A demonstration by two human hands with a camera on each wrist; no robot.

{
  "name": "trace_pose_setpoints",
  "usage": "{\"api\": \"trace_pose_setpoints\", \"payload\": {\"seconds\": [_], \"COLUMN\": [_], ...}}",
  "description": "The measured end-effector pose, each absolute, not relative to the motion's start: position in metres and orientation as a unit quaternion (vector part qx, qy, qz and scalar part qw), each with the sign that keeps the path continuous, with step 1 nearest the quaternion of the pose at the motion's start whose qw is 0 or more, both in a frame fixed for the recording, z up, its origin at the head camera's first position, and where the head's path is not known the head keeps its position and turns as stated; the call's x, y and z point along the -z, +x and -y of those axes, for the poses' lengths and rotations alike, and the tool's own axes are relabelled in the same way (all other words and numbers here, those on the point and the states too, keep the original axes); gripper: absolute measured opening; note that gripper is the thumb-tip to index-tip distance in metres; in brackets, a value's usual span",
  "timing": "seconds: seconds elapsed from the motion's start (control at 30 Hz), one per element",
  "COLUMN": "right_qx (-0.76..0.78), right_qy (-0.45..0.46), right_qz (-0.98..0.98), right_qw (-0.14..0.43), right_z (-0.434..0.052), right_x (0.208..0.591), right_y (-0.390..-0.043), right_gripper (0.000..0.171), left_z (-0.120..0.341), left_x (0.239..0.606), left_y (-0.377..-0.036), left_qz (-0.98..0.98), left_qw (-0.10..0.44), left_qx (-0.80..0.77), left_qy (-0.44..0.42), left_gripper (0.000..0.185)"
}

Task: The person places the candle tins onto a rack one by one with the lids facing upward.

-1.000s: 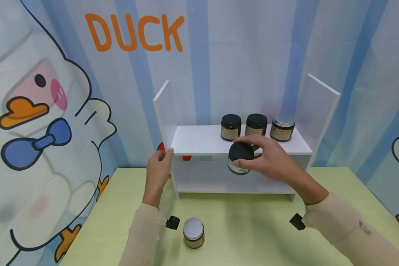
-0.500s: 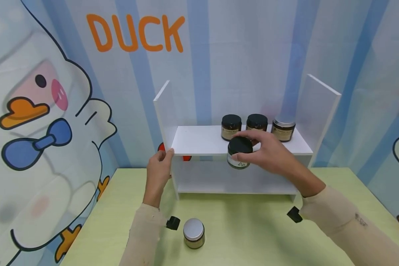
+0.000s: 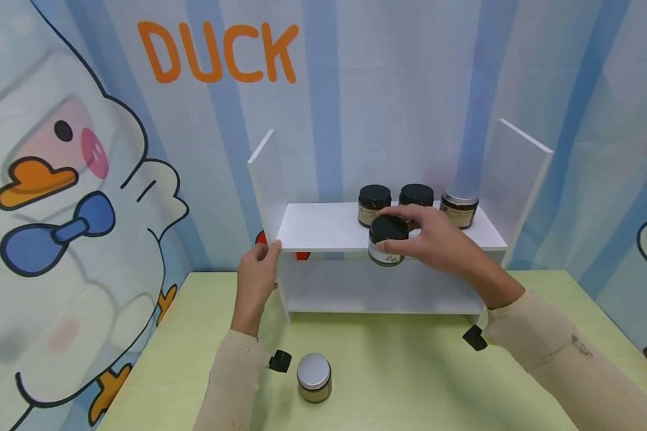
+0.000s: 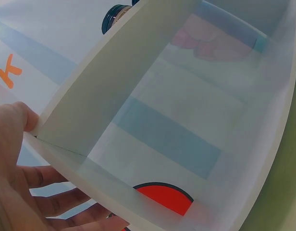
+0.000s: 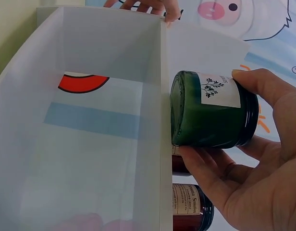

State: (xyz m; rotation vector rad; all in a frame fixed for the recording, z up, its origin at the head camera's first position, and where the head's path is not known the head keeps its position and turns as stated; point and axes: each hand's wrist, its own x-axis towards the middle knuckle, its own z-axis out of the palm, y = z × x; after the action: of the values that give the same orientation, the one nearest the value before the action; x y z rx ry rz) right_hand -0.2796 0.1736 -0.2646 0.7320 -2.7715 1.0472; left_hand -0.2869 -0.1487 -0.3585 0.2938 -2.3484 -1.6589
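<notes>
My right hand [image 3: 439, 242] grips a green glass candle jar [image 5: 208, 113] with a black lid and white label, thumb on one side and fingers on the other. The jar hangs upright at the front edge of the upper board of a white shelf [image 3: 323, 230]; whether it touches the board I cannot tell. My left hand [image 3: 254, 284] holds the shelf's left side, thumb at the front edge of the board and fingers along the panel's outer face. Behind the held jar, two black-lidded amber jars [image 3: 374, 206] and a silver-lidded one [image 3: 459, 209] stand on the upper board.
Another silver-lidded jar [image 3: 314, 377] stands on the light green table [image 3: 383, 371], in front of the shelf near my left forearm. Tall side panels [image 3: 517, 173] rise at both shelf ends. A duck-printed curtain [image 3: 399, 96] hangs behind.
My right hand has lifted the green candle jar slightly, from below the upper board's front edge to about its level. The left hand keeps its place on the shelf.
</notes>
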Motion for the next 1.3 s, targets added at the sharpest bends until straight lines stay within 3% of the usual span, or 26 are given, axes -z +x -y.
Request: {"api": "trace_pose_setpoints", "payload": {"seconds": [1.03,1.3], "right_qx": [-0.384,-0.371], "right_qy": [0.232,0.238], "right_qz": [0.894,0.898], "right_qw": [0.012,0.009], "right_z": [-0.167,-0.167], "right_x": [0.259,0.254], "right_y": [-0.292,-0.289], "right_gripper": [0.066,0.060], "left_z": [0.149,0.149], "left_x": [0.359,0.358], "left_y": [-0.287,-0.286], "left_qz": [0.804,0.803], "left_qw": [0.125,0.123], "left_qx": [0.572,0.574], "left_qy": [0.102,0.102], "left_gripper": [0.051,0.052]}}
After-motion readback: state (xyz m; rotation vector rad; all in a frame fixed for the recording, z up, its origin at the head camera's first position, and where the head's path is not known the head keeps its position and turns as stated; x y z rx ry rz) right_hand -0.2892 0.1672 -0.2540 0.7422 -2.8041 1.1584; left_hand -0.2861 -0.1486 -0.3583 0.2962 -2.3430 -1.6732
